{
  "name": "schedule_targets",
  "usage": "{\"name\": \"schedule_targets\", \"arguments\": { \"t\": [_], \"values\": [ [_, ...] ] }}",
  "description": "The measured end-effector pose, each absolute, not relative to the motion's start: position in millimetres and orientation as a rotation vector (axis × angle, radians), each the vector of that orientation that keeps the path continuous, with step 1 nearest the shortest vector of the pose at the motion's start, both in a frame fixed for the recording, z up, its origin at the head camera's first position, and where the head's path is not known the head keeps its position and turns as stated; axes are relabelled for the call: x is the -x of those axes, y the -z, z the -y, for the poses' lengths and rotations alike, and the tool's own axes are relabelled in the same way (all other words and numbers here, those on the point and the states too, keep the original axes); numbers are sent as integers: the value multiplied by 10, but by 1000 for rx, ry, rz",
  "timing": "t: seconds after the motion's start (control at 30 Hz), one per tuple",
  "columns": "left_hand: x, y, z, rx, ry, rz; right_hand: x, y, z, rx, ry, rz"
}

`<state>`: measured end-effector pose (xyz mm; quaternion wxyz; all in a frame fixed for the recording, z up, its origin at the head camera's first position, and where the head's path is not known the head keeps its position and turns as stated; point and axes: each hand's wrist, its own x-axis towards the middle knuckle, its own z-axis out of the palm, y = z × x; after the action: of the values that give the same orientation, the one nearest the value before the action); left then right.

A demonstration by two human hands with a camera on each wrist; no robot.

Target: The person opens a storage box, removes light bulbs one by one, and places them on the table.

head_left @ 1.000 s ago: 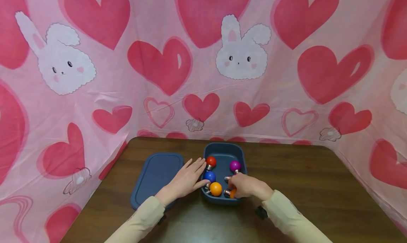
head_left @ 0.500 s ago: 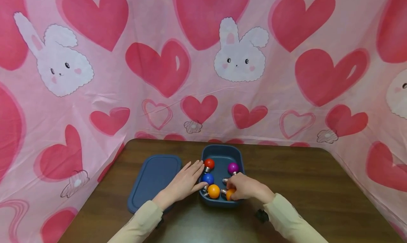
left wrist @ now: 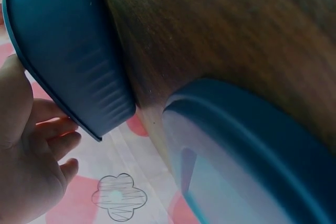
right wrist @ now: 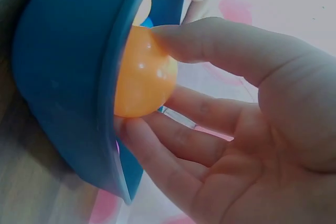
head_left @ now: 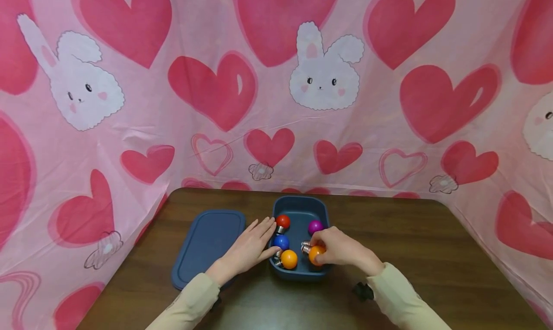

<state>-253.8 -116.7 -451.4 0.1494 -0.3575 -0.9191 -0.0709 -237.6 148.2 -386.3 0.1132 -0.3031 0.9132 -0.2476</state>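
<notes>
A dark blue box (head_left: pixel 299 275) holds several coloured light bulbs with metal screw bases. My right hand (head_left: pixel 342 247) pinches an orange light bulb (right wrist: pixel 144 74) between thumb and fingers, at the near right rim in the right wrist view. Beside its base another screw base (head_left: pixel 305 243) shows, its bulb hidden behind the hand. My left hand (head_left: pixel 245 249) rests on the box's left rim with fingers extended. Along that side lie a red bulb (head_left: pixel 282 221), a blue bulb (head_left: pixel 281 242) and a second orange bulb (head_left: pixel 289 259). A purple bulb (head_left: pixel 315 226) sits at the right.
Left of the box a matching blue lid (head_left: pixel 211 241) lies on the brown wooden table (head_left: pixel 397 243), partly under my left forearm. Behind the table hangs a pink cloth (head_left: pixel 276 114) printed with hearts and rabbits.
My right hand has risen slightly with the orange bulb, which now shows more fully and sits higher in the box. My left hand stays at the left rim.
</notes>
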Motion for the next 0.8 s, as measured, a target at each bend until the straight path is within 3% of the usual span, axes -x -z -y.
{"name": "schedule_targets", "arguments": {
  "t": [0.3,0.8],
  "values": [
    [2518,4494,1145,1029,224,2648,2398,3777,-1632,956,755,-2782],
    [2506,4523,1150,1014,234,2624,2504,3704,-1964,804,902,-2916]
  ]
}}
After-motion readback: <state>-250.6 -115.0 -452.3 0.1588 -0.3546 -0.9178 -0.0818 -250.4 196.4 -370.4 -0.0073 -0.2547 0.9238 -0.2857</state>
